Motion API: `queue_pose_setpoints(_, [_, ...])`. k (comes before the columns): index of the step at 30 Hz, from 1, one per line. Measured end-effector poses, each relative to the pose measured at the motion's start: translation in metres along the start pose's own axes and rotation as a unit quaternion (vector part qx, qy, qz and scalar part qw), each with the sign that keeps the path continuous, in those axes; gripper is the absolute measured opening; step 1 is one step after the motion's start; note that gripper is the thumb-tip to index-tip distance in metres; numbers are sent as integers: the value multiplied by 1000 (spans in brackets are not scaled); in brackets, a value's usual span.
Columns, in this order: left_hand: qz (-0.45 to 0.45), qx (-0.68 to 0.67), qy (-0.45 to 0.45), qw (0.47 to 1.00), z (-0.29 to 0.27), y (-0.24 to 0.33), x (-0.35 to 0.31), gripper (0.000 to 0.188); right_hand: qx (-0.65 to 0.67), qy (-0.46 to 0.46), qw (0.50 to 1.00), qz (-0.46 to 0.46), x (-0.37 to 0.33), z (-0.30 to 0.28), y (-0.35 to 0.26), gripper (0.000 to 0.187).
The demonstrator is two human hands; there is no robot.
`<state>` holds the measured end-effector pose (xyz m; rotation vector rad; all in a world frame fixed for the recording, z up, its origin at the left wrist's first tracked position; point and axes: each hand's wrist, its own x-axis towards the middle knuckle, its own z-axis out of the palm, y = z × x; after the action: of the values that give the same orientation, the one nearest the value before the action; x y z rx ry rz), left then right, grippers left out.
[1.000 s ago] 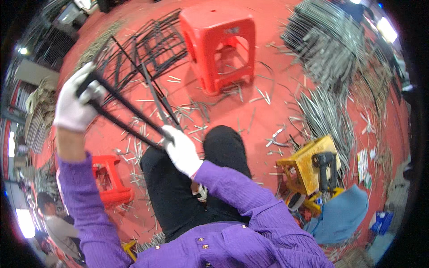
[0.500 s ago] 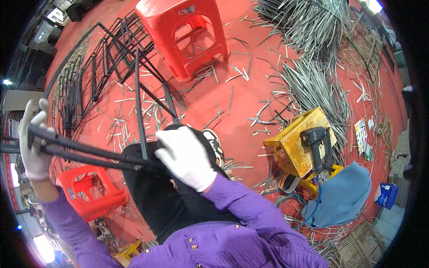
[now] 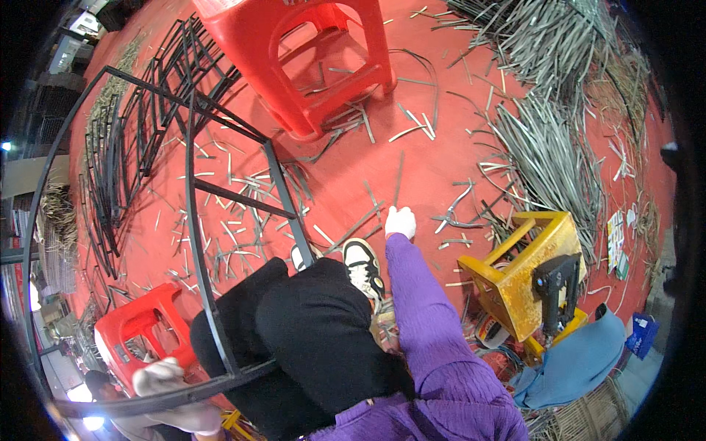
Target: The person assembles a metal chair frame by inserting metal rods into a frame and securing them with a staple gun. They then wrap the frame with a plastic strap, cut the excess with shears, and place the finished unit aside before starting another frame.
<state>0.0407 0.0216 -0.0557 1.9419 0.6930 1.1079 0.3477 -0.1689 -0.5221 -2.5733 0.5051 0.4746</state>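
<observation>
A black, open-barred frame (image 3: 193,176) leans across my lap and rises at the left. My left hand (image 3: 193,417), in a white glove, is at its near lower bar, fingers curled up around the far side; the bar hides part of the hand. My right hand (image 3: 399,222), also white-gloved, is stretched forward beyond my shoes, low over the red floor. Its fingers look curled in, and what they hold, if anything, is hidden. Just right of it, a pair of pliers (image 3: 457,209) with spread handles lies among cut strips.
A large red stool (image 3: 323,110) stands ahead, a smaller one (image 3: 140,323) at left. More black frames (image 3: 154,110) lie far left. Grey strips (image 3: 551,162) are heaped at right. A yellow stool (image 3: 526,287) bears a black power tool (image 3: 555,290); blue cloth (image 3: 573,364) hangs nearby.
The frame has swung from level in front of me to standing at the left. My left hand has moved down and nearer; my right hand has left the frame and reached forward right.
</observation>
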Motion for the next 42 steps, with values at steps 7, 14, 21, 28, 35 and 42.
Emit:
queue_pose_setpoints(7, [-2,-118,-14,993,23,-5,-6,54,88,49,992,-76,19,8,4,21])
queue_pose_setpoints(14, [-1,-74,104,992,34,12,-13,60,599,-263,725,-215,-126,-201,-72,27])
queue_pose_setpoints(21, [209,105,113,966,12,47,11,81,542,-513,604,-281,-328,-336,-102,15])
queue_pose_setpoints(28, [130,145,44,980,8,88,42,41,513,-498,627,-309,-369,-334,-133,21])
queue_pose_setpoints(35, [144,141,62,978,9,102,53,28,493,-483,637,-343,-376,-333,-129,19])
queue_pose_setpoints(42, [165,144,39,975,9,104,55,23,479,-476,642,-363,-369,-324,-125,19])
